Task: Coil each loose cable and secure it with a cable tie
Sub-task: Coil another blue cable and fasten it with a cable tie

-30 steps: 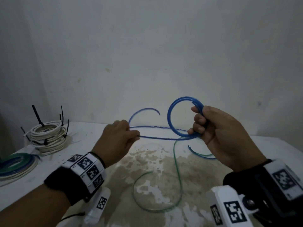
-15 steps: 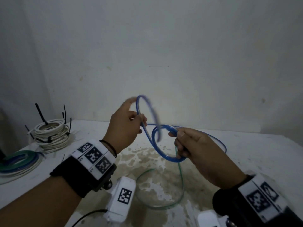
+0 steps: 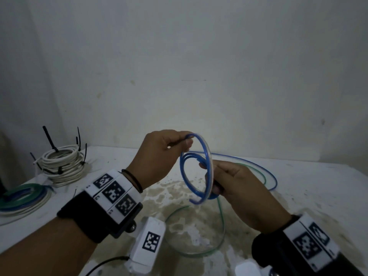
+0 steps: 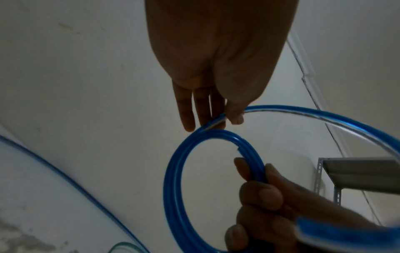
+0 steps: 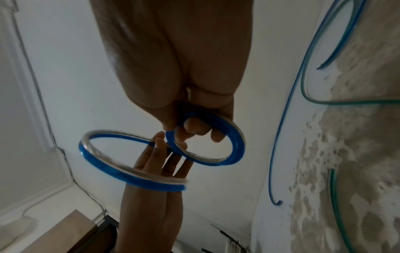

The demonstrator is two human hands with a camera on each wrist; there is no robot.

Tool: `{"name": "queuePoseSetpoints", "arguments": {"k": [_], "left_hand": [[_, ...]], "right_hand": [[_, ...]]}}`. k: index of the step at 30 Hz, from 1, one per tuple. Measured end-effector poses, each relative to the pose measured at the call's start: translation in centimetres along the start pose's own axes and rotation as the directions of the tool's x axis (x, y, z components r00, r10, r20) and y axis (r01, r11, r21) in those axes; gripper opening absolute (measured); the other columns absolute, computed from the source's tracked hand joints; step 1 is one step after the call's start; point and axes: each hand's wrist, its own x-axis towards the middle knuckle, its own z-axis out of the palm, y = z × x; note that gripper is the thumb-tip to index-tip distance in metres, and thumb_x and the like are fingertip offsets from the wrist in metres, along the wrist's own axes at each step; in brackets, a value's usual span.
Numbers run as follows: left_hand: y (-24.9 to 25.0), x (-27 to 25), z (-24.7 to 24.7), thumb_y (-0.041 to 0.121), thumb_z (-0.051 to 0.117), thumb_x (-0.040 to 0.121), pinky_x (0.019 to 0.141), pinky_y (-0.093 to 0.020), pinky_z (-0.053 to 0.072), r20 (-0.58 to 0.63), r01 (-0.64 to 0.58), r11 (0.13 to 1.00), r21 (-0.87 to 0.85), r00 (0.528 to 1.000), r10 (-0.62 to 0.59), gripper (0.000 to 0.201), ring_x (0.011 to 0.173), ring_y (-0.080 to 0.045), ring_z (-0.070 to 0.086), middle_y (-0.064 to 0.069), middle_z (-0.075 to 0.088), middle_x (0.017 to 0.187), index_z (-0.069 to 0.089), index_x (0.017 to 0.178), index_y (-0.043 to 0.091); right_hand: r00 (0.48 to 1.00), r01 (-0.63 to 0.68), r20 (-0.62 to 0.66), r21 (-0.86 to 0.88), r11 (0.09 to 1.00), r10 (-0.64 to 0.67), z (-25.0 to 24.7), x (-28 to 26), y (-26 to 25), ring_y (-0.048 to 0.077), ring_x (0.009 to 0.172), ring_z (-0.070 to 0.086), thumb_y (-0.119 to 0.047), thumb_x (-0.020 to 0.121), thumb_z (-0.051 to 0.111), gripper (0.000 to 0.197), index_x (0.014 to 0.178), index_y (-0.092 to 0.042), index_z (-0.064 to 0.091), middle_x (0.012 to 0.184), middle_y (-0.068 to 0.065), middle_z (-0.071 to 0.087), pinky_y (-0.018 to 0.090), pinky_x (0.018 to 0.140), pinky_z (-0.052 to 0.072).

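Observation:
A blue cable point(image 3: 185, 176) is partly wound into a small coil held upright above the table. My right hand point(image 3: 211, 176) grips the coil's right side, fingers curled round the strands point(image 5: 236, 149). My left hand point(image 3: 184, 141) pinches the cable at the top of a wider new loop point(image 4: 324, 116) between thumb and fingertips point(image 4: 234, 118), right beside the coil point(image 4: 173, 179). The blue cable's loose tail point(image 3: 274, 180) trails over the table behind my right hand. A thin green cable point(image 3: 199, 253) lies in a loose loop on the table below my hands.
A white cable coil point(image 3: 61, 166) bound with black cable ties stands at the back left of the white table point(image 3: 318, 196). Green, blue and white coils point(image 3: 22, 196) lie at the left edge. A plain wall rises close behind the table.
My left hand rose from near the table and swung a new blue loop up beside the coil. My right hand dropped slightly, still holding the coil.

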Motion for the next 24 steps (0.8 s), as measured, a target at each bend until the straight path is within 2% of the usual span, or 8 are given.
{"name": "queuePoseSetpoints", "arguments": {"k": [2,6,9,12,16,18,21,24], "left_hand": [[0.0,-0.1,0.1,0.030,0.057,0.090,0.082,-0.010,0.047,0.081,-0.119,0.991,0.064,0.990,0.114,0.021,0.088,0.007,0.060,0.021,0.064,0.091,0.070,0.106,0.025],[0.2,-0.8,0.8,0.034,0.044,0.092,0.084,-0.014,0.046,0.194,-0.270,0.954,0.128,0.950,0.243,0.039,0.093,0.001,0.059,0.010,0.066,0.098,0.069,0.114,0.014],[0.4,-0.9,1.1,0.026,0.050,0.091,0.082,-0.020,0.048,0.217,-0.223,0.970,0.097,0.956,0.198,0.031,0.089,-0.003,0.062,0.005,0.070,0.095,0.071,0.110,0.015],[0.5,-1.0,1.1,0.025,0.055,0.091,0.078,-0.015,0.048,0.265,-0.162,0.983,0.083,0.955,0.135,0.025,0.085,-0.002,0.063,0.005,0.070,0.088,0.072,0.108,0.017],[0.5,-1.7,1.6,0.017,0.058,0.093,0.073,-0.016,0.049,0.276,-0.091,0.992,0.091,0.959,0.063,0.021,0.081,-0.004,0.062,0.004,0.068,0.083,0.071,0.109,0.018],[0.5,-2.0,1.7,0.018,0.058,0.094,0.071,-0.018,0.048,0.285,-0.066,0.992,0.105,0.958,0.033,0.019,0.078,-0.003,0.061,0.004,0.067,0.081,0.073,0.105,0.020],[0.7,-2.2,1.3,0.020,0.059,0.093,0.066,-0.012,0.047,0.337,0.022,0.998,0.053,0.941,-0.039,0.017,0.068,0.000,0.061,0.006,0.067,0.076,0.074,0.098,0.025],[1.0,-2.4,1.1,0.019,0.065,0.088,0.062,-0.013,0.048,0.369,0.171,0.984,-0.056,0.919,-0.139,0.012,0.060,-0.001,0.061,0.006,0.068,0.067,0.075,0.093,0.023]], "right_hand": [[1.000,-0.021,0.001,0.052,0.998,0.021,0.0,0.1,0.1,0.018,0.064,0.053,-0.029,0.097,0.050,0.035,0.089,0.000,0.066,0.068,0.007,0.057,0.046,0.074,0.048],[0.994,-0.107,0.019,0.258,0.960,0.105,0.3,0.1,-0.3,0.016,0.056,0.048,-0.015,0.096,0.049,0.032,0.071,-0.008,0.068,0.065,0.005,0.056,0.036,0.069,0.047],[0.982,-0.185,0.043,0.360,0.914,0.182,0.4,-0.1,-0.9,0.013,0.050,0.039,-0.010,0.096,0.045,0.032,0.070,-0.010,0.064,0.061,0.004,0.048,0.028,0.058,0.042],[0.965,-0.255,0.071,0.453,0.854,0.251,0.4,-0.2,-0.9,0.013,0.050,0.032,-0.013,0.097,0.043,0.027,0.095,0.003,0.065,0.059,0.004,0.042,0.031,0.058,0.032],[0.944,-0.327,0.174,0.601,0.729,0.280,0.0,-0.3,-0.4,0.013,0.051,0.034,-0.045,0.096,0.035,0.060,0.107,0.006,0.063,0.061,0.003,0.046,0.031,0.059,0.030],[0.945,-0.327,0.189,0.523,0.787,0.266,-0.1,-0.5,-0.4,0.012,0.052,0.034,-0.048,0.094,0.038,0.060,0.105,0.005,0.063,0.063,0.001,0.045,0.030,0.059,0.031],[0.963,-0.267,0.124,0.293,0.918,0.240,-0.1,-0.5,-0.4,0.010,0.053,0.036,-0.027,0.100,0.039,0.035,0.102,0.000,0.061,0.064,0.000,0.045,0.028,0.057,0.034],[0.969,-0.235,0.105,0.135,0.962,0.222,-0.7,-0.5,-0.6,0.010,0.051,0.039,-0.022,0.100,0.040,0.018,0.093,-0.011,0.053,0.063,-0.001,0.052,0.030,0.058,0.036]]}}
